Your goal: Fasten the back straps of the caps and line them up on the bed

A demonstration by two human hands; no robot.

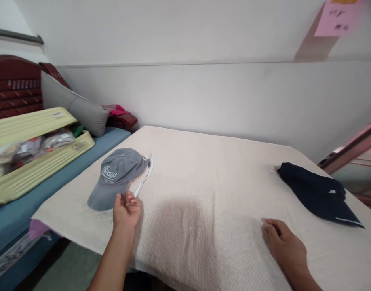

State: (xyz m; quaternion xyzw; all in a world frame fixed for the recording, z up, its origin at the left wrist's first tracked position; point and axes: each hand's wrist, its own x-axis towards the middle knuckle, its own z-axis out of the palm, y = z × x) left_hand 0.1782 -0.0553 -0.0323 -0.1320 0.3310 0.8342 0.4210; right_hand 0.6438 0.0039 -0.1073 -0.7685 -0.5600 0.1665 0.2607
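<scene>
A grey baseball cap (121,169) with white lettering lies on the cloth-covered table (200,161), its brim pointing toward the front left. Along its right side runs a white strap or band (144,180). My left hand (127,208) is palm up at the near edge of the brim, fingers loosely curled and the thumb apart; I see nothing held in it. At the right of the table lies a dark navy cap (315,192) with a small white emblem. My right hand (284,242) rests near the front, left of that cap and apart from it, its fingers loosely bent around nothing.
Left of the table stands a bed with a blue mattress (112,139), a grey pillow (79,107) and an opened pale yellow case (79,145) holding bagged items. A white wall (203,97) closes the back. A pink note (338,18) hangs at upper right.
</scene>
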